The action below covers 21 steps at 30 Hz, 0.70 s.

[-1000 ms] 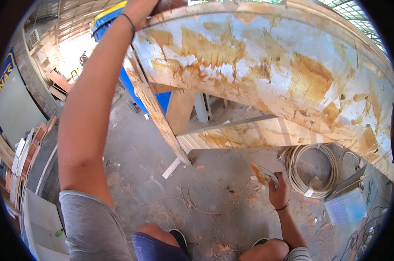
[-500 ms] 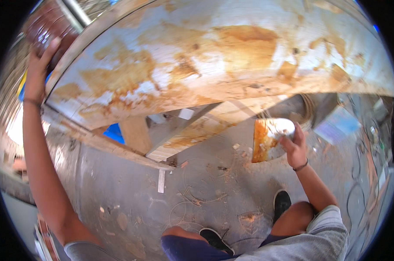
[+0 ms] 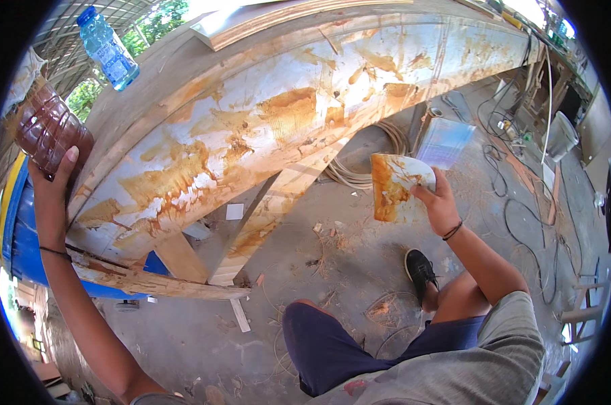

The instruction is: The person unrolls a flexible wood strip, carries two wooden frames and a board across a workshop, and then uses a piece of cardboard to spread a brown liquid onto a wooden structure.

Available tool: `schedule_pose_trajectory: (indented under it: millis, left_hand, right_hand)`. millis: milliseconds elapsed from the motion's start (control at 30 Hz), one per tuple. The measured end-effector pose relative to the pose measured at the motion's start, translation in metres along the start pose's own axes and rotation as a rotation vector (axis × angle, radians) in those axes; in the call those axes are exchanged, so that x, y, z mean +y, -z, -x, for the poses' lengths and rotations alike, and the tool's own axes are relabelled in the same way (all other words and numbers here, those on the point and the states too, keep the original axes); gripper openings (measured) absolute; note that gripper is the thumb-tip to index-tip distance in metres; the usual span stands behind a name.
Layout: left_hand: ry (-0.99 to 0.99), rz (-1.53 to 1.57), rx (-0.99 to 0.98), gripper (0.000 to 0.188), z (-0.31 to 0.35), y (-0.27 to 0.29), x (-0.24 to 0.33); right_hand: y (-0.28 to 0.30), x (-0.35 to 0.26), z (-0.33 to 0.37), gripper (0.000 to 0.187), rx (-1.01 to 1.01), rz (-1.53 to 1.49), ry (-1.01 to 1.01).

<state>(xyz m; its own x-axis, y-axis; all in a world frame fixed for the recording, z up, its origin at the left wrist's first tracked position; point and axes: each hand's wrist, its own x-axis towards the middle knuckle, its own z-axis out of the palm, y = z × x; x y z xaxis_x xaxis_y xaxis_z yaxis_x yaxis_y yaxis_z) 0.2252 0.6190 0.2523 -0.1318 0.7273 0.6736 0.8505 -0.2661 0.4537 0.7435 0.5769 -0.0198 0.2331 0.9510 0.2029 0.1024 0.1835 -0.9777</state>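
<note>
At the upper left my left hand (image 3: 61, 175) is closed around a clear plastic bottle (image 3: 45, 131) of reddish-brown liquid, its top crumpled and whitish. It is beside the near end of a long wooden panel (image 3: 207, 108), whose pale face carries amber-brown smears and patches. My right hand (image 3: 440, 206) grips a flat white spreader (image 3: 401, 185) between thumb and fingers. Amber-brown stuff coats the spreader's left part. It hangs in the air below the panel's lower edge, apart from the wood.
A blue water bottle (image 3: 108, 48) stands on the top near a plywood sheet (image 3: 305, 21). Wooden braces (image 3: 278, 206) support the panel. A blue drum (image 3: 27, 233) is at left. A coiled hose (image 3: 359, 172), a bluish box (image 3: 446, 143) and cables (image 3: 521, 226) lie on the littered floor.
My view has shifted, so more of the panel's top and the water bottle show. My body has turned a little; both hands keep hold of the bottle and the spreader.
</note>
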Motion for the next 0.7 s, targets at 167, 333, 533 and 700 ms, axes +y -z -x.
schedule_pose_trajectory:
  millis: [167, 333, 533, 700]
  left_hand:
    - [-0.058, 0.043, -0.024, 0.070, 0.003, -0.004, 0.001]
    - [-0.014, 0.140, -0.037, 0.073, 0.007, -0.010, 0.015]
    - [-0.074, 0.194, -0.014, 0.075, 0.010, -0.002, 0.016]
    - [-0.113, 0.168, -0.026, 0.079, 0.005, -0.004, 0.006]
  right_hand:
    - [-0.030, -0.040, 0.011, 0.022, -0.054, 0.398, 0.385]
    - [-0.084, -0.034, -0.013, 0.023, -0.071, 0.467, 0.662]
    - [-0.117, 0.032, -0.025, 0.027, 0.251, 0.219, 0.530]
    - [-0.096, 0.047, -0.001, 0.025, 0.185, 0.537, 0.459]
